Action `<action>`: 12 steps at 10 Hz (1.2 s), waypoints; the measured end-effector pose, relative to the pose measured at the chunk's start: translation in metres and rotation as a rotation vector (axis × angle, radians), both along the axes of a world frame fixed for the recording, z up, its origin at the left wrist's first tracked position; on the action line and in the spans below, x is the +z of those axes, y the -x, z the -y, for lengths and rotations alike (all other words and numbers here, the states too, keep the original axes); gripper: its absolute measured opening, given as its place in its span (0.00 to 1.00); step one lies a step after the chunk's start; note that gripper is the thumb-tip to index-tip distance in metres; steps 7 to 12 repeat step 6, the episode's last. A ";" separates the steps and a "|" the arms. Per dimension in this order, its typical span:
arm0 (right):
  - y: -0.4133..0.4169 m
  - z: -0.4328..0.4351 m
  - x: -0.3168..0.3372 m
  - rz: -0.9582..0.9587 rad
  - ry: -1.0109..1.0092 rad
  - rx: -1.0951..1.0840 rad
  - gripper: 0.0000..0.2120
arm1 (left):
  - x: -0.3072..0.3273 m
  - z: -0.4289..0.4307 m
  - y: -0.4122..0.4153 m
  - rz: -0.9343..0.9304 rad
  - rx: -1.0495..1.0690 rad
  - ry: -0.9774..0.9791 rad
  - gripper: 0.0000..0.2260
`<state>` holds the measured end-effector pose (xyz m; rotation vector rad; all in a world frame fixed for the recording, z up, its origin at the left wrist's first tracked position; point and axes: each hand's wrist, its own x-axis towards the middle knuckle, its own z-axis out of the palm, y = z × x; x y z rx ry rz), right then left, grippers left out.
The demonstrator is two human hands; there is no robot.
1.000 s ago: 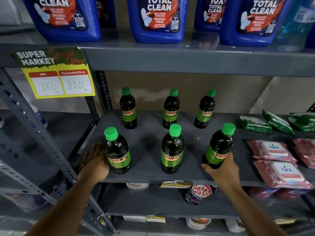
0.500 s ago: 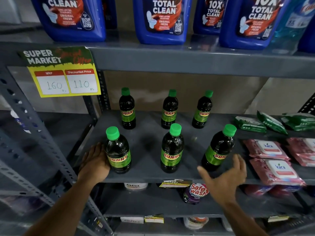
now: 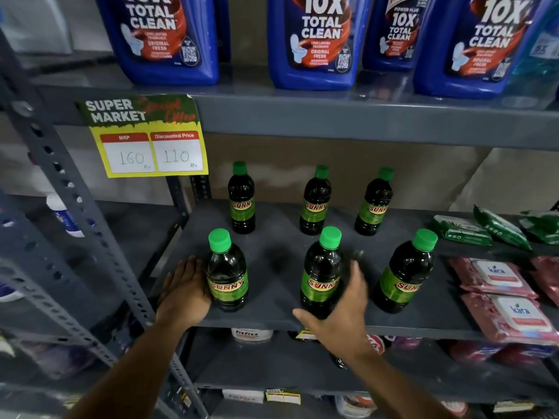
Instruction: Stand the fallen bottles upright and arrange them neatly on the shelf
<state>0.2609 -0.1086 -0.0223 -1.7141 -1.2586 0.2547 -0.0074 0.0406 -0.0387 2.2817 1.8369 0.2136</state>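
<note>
Six dark SUNNY bottles with green caps stand upright in two rows on the grey shelf (image 3: 272, 258). The back row has a left bottle (image 3: 242, 204), a middle one (image 3: 314, 207) and a right one (image 3: 375, 208). In front stand the front left bottle (image 3: 227, 276), the front middle bottle (image 3: 320, 273) and the front right bottle (image 3: 403, 276). My left hand (image 3: 184, 293) lies flat against the front left bottle's left side. My right hand (image 3: 341, 313), blurred, curls around the front middle bottle's base, thumb on the left and fingers on the right.
Pink wipe packs (image 3: 502, 300) and green packs (image 3: 462, 231) fill the shelf's right end. Blue cleaner jugs (image 3: 314, 40) stand on the shelf above, with a yellow price tag (image 3: 151, 146) hanging from its edge. A slanted metal brace (image 3: 75, 207) runs at the left. Lower shelves hold more goods.
My right hand let go of the front right bottle and swung left to the front middle bottle. My left hand stayed beside the front left bottle. The view moved closer.
</note>
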 end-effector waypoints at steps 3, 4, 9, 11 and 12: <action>0.102 -0.041 0.019 0.071 0.056 0.530 0.45 | -0.004 -0.002 0.004 -0.069 -0.017 -0.019 0.30; 0.108 -0.060 0.015 -0.049 0.176 0.485 0.40 | -0.002 0.000 0.003 -0.083 -0.023 -0.041 0.31; 0.113 -0.059 0.005 -0.036 0.196 0.423 0.48 | -0.008 -0.004 0.004 -0.062 -0.027 -0.052 0.30; 0.113 -0.059 0.005 -0.036 0.196 0.423 0.48 | -0.008 -0.004 0.004 -0.062 -0.027 -0.052 0.30; 0.113 -0.059 0.005 -0.036 0.196 0.423 0.48 | -0.008 -0.004 0.004 -0.062 -0.027 -0.052 0.30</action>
